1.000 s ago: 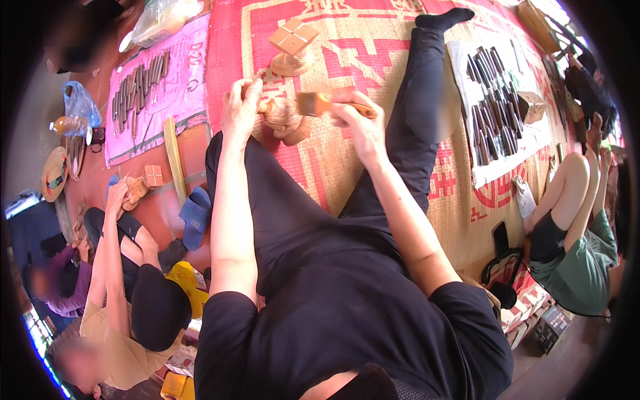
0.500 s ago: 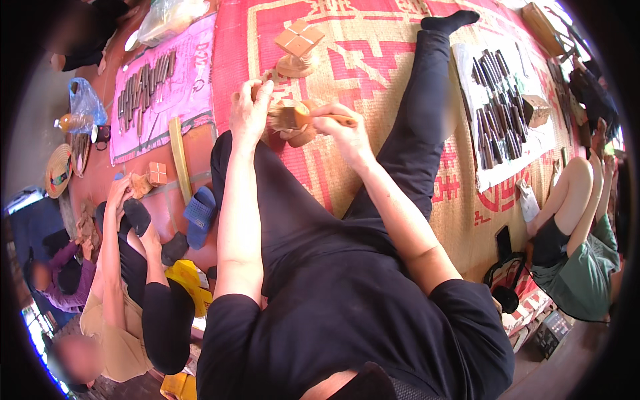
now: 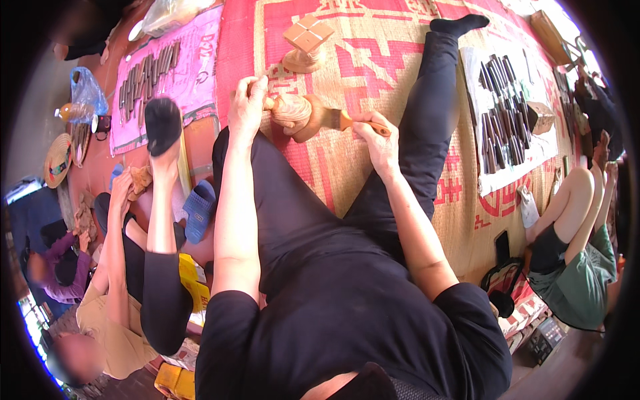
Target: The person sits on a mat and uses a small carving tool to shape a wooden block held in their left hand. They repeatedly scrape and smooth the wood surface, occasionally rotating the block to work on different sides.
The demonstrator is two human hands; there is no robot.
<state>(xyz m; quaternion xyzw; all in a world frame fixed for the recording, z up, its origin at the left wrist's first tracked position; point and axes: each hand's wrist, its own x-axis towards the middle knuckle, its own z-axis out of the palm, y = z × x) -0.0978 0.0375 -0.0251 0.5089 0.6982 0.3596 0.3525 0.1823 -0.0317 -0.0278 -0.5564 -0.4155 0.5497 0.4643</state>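
A carved wooden figure (image 3: 292,115) lies sideways above the mat, in front of my legs. My left hand (image 3: 246,113) is closed around its narrow left end, with the fingertips partly hidden. In my right hand (image 3: 381,145) is the handle of a flat paintbrush (image 3: 345,120). Its dark bristles point left and meet the figure's right end. Beyond the figure, a second wooden carving (image 3: 304,59) stands on the mat, topped by a square tan block (image 3: 308,33).
A pink cloth (image 3: 195,70) on the left bears rows of carving tools (image 3: 148,77). More tools (image 3: 503,110) lie on a white sheet (image 3: 510,175) to the right. A co-worker's raised foot (image 3: 163,127) and blue slippers (image 3: 199,212) are at left. Another seated person (image 3: 577,270) is at right.
My right hand has drawn the brush rightward, from the figure's left part to its right end. The co-worker's foot at left has risen. The view has shifted slightly.
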